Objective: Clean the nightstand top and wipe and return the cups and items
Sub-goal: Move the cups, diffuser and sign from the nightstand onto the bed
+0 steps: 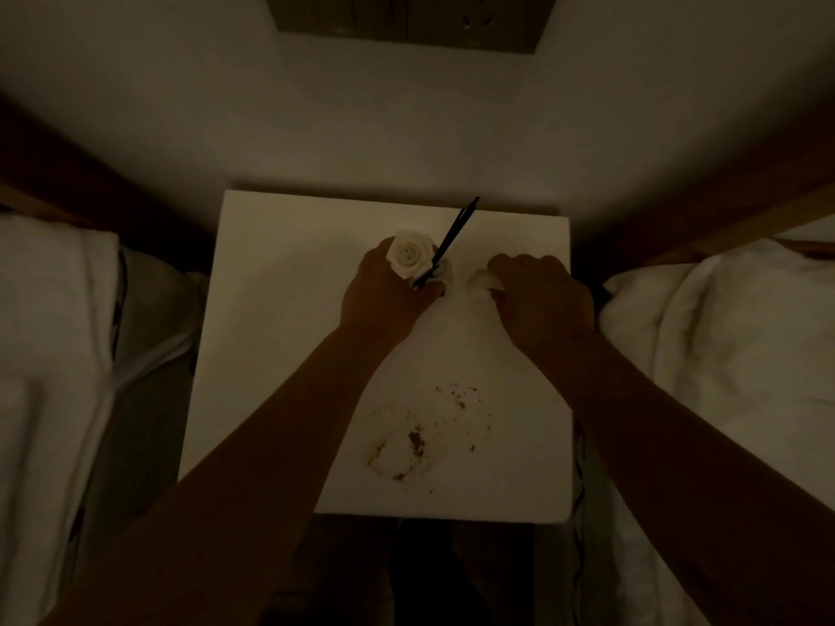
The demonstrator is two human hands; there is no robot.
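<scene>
Left grip: I see my left hand (388, 291) curled round a small pale container (440, 275) toward the back of the nightstand top (280, 354), fingers wrapped about its side; the container is mostly hidden by the hand, so I cannot tell its exact shape.
In the container: a white rose (410, 253) and dark thin sticks (452, 239) rise from it, the sticks leaning toward the wall (406, 128).
Right grip: my right hand (540, 300) sits just beside the container, on its right, fingers curled down over something pale (481, 280). The light is too dim for me to say whether it is a cup or a cloth, and I cannot tell whether the hand actually pinches it.
Gap between hands: near each other, not touching.
Nightstand top: white, square; both hands are over its rear half.
Dirt: brown crumbs and a ring-shaped stain (406, 445) lie on the front half, well apart from the container, between my forearms.
Beside the nightstand: white bedding (723, 354) on its right, more white bedding (49, 332) on its left.
Behind the nightstand: the pale wall with a dark panel (406, 24) high on it.
</scene>
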